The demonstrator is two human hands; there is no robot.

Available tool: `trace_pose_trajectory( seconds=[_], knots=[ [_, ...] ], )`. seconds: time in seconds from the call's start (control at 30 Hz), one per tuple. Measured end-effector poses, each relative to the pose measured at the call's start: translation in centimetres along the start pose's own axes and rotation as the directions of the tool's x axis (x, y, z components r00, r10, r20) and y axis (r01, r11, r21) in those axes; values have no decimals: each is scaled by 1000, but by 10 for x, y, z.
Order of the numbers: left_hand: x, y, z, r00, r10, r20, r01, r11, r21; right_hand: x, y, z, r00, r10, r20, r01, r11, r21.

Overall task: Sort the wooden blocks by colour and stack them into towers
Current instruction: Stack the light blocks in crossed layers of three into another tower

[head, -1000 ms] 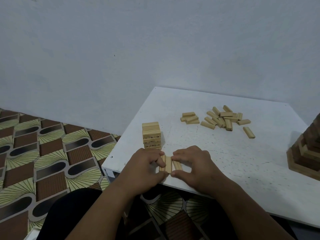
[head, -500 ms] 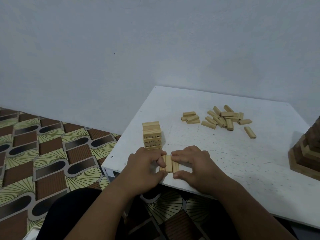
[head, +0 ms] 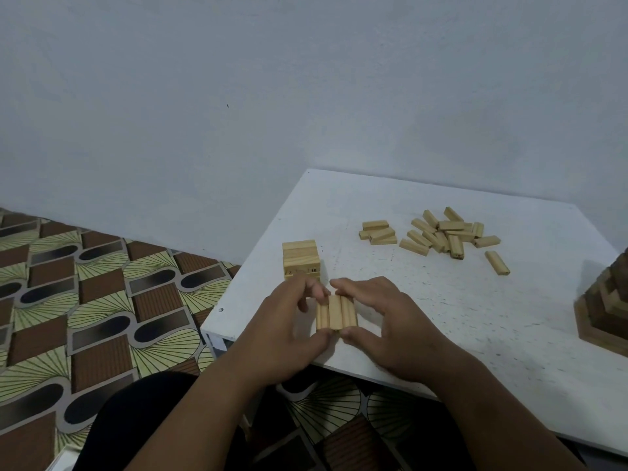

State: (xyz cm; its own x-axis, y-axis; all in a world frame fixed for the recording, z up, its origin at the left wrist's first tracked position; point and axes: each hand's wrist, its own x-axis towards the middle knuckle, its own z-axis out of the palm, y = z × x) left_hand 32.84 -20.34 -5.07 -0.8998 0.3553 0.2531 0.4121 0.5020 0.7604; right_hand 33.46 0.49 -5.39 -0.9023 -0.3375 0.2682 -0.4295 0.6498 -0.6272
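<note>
**Both hands pinch a row of three pale blocks**

The left hand [head: 289,321] and right hand [head: 380,321] meet at the near edge of the white table [head: 441,311], fingers and thumbs curled round a row of three pale blocks [head: 336,316] lying side by side, flat. Each hand pinches the row from its own side, thumbs at the near ends, fingertips at the far ends. At eleven o'clock, just beyond the left hand, stands a short pale tower [head: 300,260] with printed numbers. At one o'clock, well apart, lies a loose pile of pale blocks [head: 438,234]. At three o'clock, on the table's right edge, a stepped tower of darker wood [head: 608,314] is partly cut off.
</note>
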Motion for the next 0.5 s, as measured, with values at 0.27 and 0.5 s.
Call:
trace_pose_trajectory(
  seconds=[0.27,0.5],
  knots=[
    [7,13,-21,983,45,-179,-66,991,-113,23,-22,-15,1000,5,-5,-5,1000,1],
    [28,-2,-36,972,-6,-233,-26,991,-131,61,-35,-20,1000,6,-1,-6,1000,13]
  ],
)
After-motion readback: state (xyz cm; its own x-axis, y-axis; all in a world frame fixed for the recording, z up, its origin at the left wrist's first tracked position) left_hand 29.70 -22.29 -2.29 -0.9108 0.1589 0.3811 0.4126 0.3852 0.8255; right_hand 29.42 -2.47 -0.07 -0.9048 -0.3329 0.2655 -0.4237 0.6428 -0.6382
